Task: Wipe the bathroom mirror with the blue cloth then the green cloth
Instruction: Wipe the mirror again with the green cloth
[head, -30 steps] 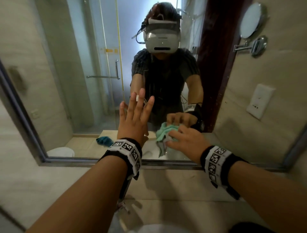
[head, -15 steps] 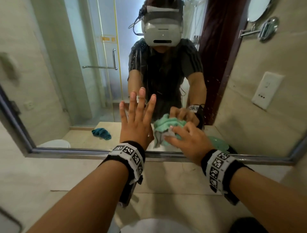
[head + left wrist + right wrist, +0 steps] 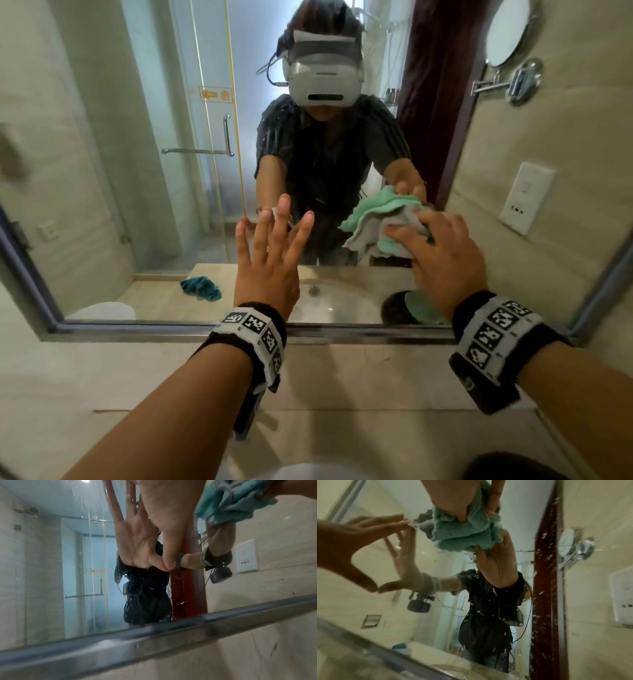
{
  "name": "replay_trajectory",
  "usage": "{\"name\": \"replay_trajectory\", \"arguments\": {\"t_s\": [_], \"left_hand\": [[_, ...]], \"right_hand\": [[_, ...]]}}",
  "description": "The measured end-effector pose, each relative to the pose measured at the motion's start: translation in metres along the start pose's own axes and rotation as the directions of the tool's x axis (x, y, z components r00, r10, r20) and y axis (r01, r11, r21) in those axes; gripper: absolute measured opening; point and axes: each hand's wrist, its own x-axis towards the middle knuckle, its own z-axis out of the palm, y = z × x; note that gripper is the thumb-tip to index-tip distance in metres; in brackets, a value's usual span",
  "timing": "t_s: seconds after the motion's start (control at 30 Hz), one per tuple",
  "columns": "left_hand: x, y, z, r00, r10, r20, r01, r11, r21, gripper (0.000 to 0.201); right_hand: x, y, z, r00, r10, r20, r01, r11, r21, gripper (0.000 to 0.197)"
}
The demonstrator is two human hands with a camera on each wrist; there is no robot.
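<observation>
The bathroom mirror (image 3: 137, 171) fills the wall ahead, with white specks on its right part. My left hand (image 3: 274, 233) is pressed flat on the glass with its fingers spread, and holds nothing. In the left wrist view the left hand's (image 3: 164, 520) thumb tip touches the glass. My right hand (image 3: 435, 246) grips the bunched green cloth (image 3: 387, 245) and presses it against the mirror, right of the left hand. The right wrist view shows the green cloth (image 3: 464, 534) crumpled under the right hand (image 3: 453, 500). The blue cloth (image 3: 201, 287) shows only as a reflection, lying on the counter.
A metal frame (image 3: 342, 330) runs along the mirror's lower edge above a beige stone counter (image 3: 342, 428). On the right wall are a round swivel mirror (image 3: 507, 31) and a white socket plate (image 3: 527, 198). A white basin rim (image 3: 308, 472) shows at the bottom edge.
My right hand has slid the green cloth to the right and upward across the glass. The left hand has stayed flat on the mirror.
</observation>
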Motion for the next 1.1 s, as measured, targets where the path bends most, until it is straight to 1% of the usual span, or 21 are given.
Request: {"name": "replay_trajectory", "arguments": {"t_s": [0.03, 0.1, 0.13, 0.17, 0.23, 0.27, 0.3, 0.33, 0.4, 0.47, 0.53, 0.63, 0.7, 0.77, 0.83, 0.87, 0.9, 0.97, 1.03, 1.07, 1.1], "left_hand": [[0.004, -0.001, -0.004, 1.000, 0.008, -0.011, -0.008, 1.000, 0.010, 0.130], [0.013, -0.002, -0.012, 0.999, 0.013, -0.035, -0.012, 1.000, 0.016, 0.131], [0.018, 0.000, -0.015, 0.999, 0.008, -0.041, -0.007, 1.000, 0.022, 0.130], [0.021, 0.001, -0.017, 0.999, -0.002, -0.042, 0.003, 0.999, 0.032, 0.128], [0.025, 0.006, -0.021, 0.999, -0.013, -0.042, 0.015, 0.998, 0.061, 0.121], [0.026, 0.009, -0.023, 0.999, -0.017, -0.042, 0.019, 0.997, 0.069, 0.119], [0.028, 0.011, -0.026, 0.999, -0.016, -0.033, 0.019, 0.997, 0.072, 0.117], [0.031, 0.014, -0.031, 1.000, -0.012, -0.013, 0.013, 0.997, 0.075, 0.117], [0.040, 0.021, -0.044, 0.999, 0.010, 0.033, -0.012, 0.997, 0.073, 0.117], [0.050, 0.029, -0.057, 0.998, 0.032, 0.047, -0.036, 0.996, 0.081, 0.117], [0.058, 0.039, -0.065, 0.998, 0.049, 0.043, -0.053, 0.995, 0.090, 0.118], [0.063, 0.052, -0.066, 0.993, 0.071, 0.093, -0.077, 0.995, 0.068, 0.126], [0.062, 0.059, -0.062, 0.986, 0.081, 0.148, -0.089, 0.995, 0.043, 0.131], [0.061, 0.065, -0.057, 0.982, 0.073, 0.176, -0.075, 0.997, 0.008, 0.133], [0.059, 0.069, -0.053, 0.981, 0.068, 0.181, -0.067, 0.998, -0.011, 0.131], [0.057, 0.071, -0.051, 0.983, 0.067, 0.170, -0.064, 0.998, -0.023, 0.128], [0.056, 0.071, -0.048, 0.986, 0.068, 0.154, -0.064, 0.997, -0.036, 0.124], [0.052, 0.070, -0.042, 0.992, 0.073, 0.106, -0.069, 0.997, -0.040, 0.120], [0.048, 0.067, -0.035, 0.996, 0.066, 0.056, -0.066, 0.998, -0.012, 0.120], [0.045, 0.065, -0.032, 0.997, 0.066, 0.051, -0.066, 0.998, 0.008, 0.120], [0.042, 0.064, -0.029, 0.996, 0.072, 0.061, -0.073, 0.997, 0.026, 0.120]], "right_hand": [[0.001, 0.002, -0.002, 1.000, 0.018, -0.020, -0.018, 1.000, 0.003, 0.039], [-0.007, 0.000, 0.005, 0.998, 0.056, -0.010, -0.055, 0.992, 0.112, 0.039], [-0.015, -0.002, 0.009, 0.999, 0.037, 0.008, -0.038, 0.987, 0.159, 0.041], [-0.024, -0.007, 0.012, 0.998, -0.039, 0.058, 0.027, 0.982, 0.186, 0.045], [-0.046, -0.007, 0.019, 0.932, -0.308, 0.193, 0.285, 0.948, 0.139, 0.042], [-0.053, -0.005, 0.020, 0.895, -0.367, 0.253, 0.342, 0.929, 0.139, 0.040], [-0.057, -0.003, 0.020, 0.881, -0.374, 0.289, 0.345, 0.927, 0.148, 0.040], [-0.054, -0.001, 0.015, 0.887, -0.347, 0.306, 0.313, 0.937, 0.155, 0.042], [-0.031, 0.001, 0.000, 0.933, -0.188, 0.306, 0.157, 0.980, 0.121, 0.037], [0.007, 0.007, -0.024, 0.970, 0.051, 0.239, -0.085, 0.987, 0.134, 0.034], [0.045, 0.022, -0.042, 0.961, 0.248, 0.121, -0.264, 0.953, 0.148, 0.038], [0.076, 0.039, -0.054, 0.940, 0.340, -0.042, -0.328, 0.927, 0.181, 0.041], [0.076, 0.038, -0.054, 0.936, 0.349, -0.052, -0.335, 0.924, 0.182, 0.045], [0.067, 0.034, -0.048, 0.948, 0.318, -0.013, -0.311, 0.935, 0.171, 0.043], [0.047, 0.027, -0.036, 0.938, 0.278, 0.205, -0.312, 0.937, 0.157, 0.048], [0.031, 0.024, -0.026, 0.928, 0.217, 0.303, -0.269, 0.953, 0.140, 0.055], [0.013, 0.019, -0.017, 0.921, 0.147, 0.360, -0.213, 0.965, 0.151, 0.054], [-0.028, 0.009, 0.001, 0.906, 0.002, 0.424, -0.091, 0.978, 0.189, 0.042], [-0.061, 0.006, 0.011, 0.834, -0.085, 0.546, -0.010, 0.986, 0.168, 0.045], [-0.071, 0.007, 0.014, 0.831, -0.107, 0.546, 0.005, 0.983, 0.184, 0.041], [-0.077, 0.008, 0.014, 0.847, -0.162, 0.507, 0.077, 0.980, 0.185, 0.031]]}}
